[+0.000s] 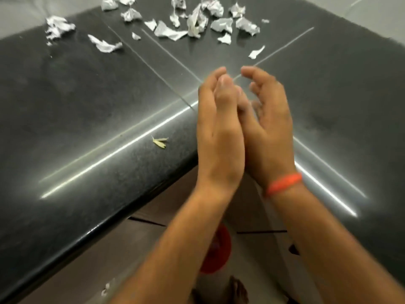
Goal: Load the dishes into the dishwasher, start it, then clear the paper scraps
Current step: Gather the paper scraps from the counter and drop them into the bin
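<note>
Several crumpled white paper scraps lie scattered along the far side of the dark stone counter. More of the paper scraps sit at the far left. My left hand and my right hand are raised together over the counter's inner corner, palms facing each other, heels touching. The fingers are relaxed and slightly bent, blurred, and hold nothing. An orange band circles my right wrist. No dishes or dishwasher are in view.
A small yellowish scrap lies near the counter's front edge, left of my hands. Below the edge are a tiled floor, a red round object and a small white scrap on the floor.
</note>
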The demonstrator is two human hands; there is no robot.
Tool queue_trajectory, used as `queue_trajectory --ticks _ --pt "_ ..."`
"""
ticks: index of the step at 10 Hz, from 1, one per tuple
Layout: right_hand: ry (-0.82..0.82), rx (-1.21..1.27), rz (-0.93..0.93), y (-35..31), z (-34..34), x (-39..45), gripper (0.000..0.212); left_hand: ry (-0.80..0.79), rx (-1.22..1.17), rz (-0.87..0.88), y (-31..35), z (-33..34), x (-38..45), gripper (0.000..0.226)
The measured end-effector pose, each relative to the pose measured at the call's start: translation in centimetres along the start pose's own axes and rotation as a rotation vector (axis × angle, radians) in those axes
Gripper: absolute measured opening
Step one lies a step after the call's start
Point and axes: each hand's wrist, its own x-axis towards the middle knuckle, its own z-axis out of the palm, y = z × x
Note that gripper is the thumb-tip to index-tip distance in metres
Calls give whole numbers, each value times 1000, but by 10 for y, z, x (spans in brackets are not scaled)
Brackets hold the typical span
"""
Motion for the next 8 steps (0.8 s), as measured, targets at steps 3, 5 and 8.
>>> queue_trajectory --ticks 3,5,8 --pt "72 -416 85 74 15 106 64 -116 780 194 -63 31 157 55" --pt "-28 -476 123 81 22 141 79 -25 809 193 -70 46 205 54" --pt "-89 -590 170 92 34 170 91 -200 1047 200 -89 65 277 83"
